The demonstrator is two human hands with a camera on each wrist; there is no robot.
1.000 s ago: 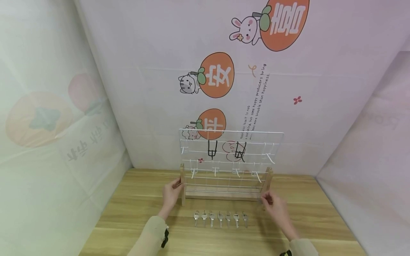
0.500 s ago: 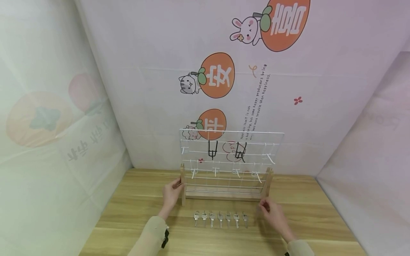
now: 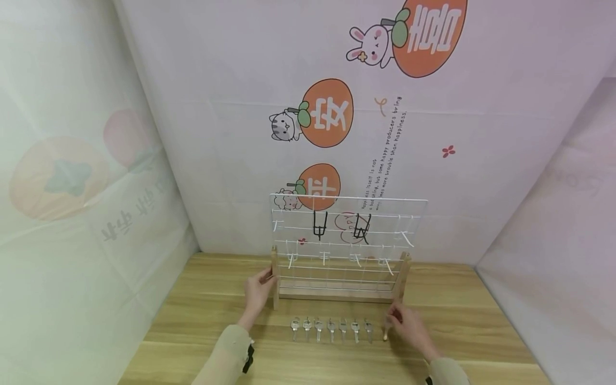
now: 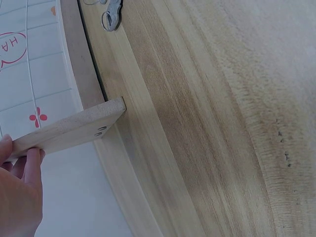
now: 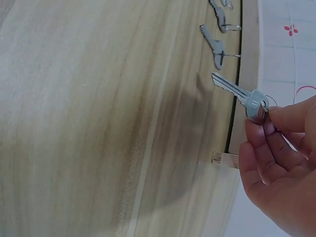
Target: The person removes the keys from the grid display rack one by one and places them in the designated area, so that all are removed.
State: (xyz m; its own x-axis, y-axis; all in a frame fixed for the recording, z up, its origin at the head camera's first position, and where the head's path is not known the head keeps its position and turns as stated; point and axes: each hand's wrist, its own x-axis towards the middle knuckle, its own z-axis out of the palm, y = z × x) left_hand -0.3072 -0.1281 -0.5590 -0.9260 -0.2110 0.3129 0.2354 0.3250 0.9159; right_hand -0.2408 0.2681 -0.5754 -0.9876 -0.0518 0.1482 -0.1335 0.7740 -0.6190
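In the head view my left hand (image 3: 258, 292) grips the left wooden post (image 3: 275, 278) of a white wire grid rack (image 3: 347, 199). The left wrist view shows fingers and thumb on both sides of that wooden post (image 4: 74, 126). My right hand (image 3: 408, 323), by the foot of the right post, pinches a silver key (image 5: 249, 101) at its head and thin ring. The key's toothed blade points away from the fingertips, above the table. Several other silver keys (image 3: 331, 329) lie in a row in front of the rack.
Black hooks (image 3: 319, 224) and several white hooks (image 3: 356, 260) hang on the grid. The rack stands on a wood-grain table (image 3: 216, 321) against a white cloth backdrop (image 3: 231, 160) with orange cartoon prints.
My right hand has come down and a little left from beside the right post, and the key it holds now shows beneath its fingers. The left hand stays on its post.
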